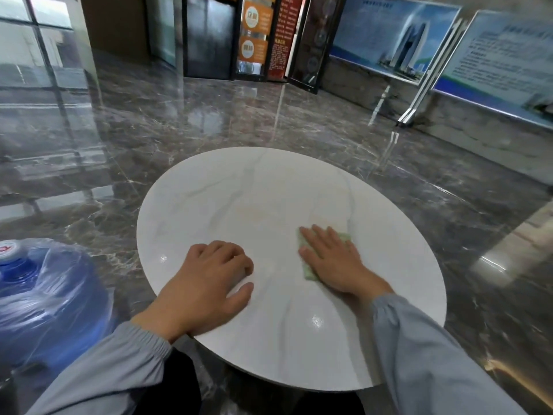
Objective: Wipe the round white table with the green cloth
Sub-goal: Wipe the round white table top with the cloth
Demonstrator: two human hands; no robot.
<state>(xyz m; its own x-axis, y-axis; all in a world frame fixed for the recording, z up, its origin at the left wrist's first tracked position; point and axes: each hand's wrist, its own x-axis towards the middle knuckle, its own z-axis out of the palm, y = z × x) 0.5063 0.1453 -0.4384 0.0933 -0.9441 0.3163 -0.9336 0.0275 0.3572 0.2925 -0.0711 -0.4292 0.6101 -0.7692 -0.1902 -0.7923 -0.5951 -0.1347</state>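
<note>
Cloth: green cloth (308, 269) lies flat on the right-hand part of the desk, mostly covered by the right hand; only its left edge and a far corner beside the fingers show
Right hand: right hand (330, 259) is spread open, palm down, fingers straight and a little apart, pressing the cloth against the surface rather than gripping it
Left hand: left hand (206, 283) rests on the near left part of the desk, well apart from the cloth, fingers curled loosely under and thumb stretched along the surface; it holds nothing
Desk: round white desk (269, 187) with faint grey veins, glossy, with small bright light spots near its front edge; a faint yellowish mark shows near its middle, beyond the hands
Sleeves: grey sleeves (425, 354) with gathered cuffs reach to both wrists
Floor: dark polished marble floor (179, 121) surrounds the desk and mirrors the windows
Bottle: large blue water bottle (45, 298) wrapped in clear plastic stands on the floor just left of the desk
Background: poster boards (389, 37) with building pictures lean at the far right, orange and red signs (254, 31) stand at the far wall; all are blurred
</note>
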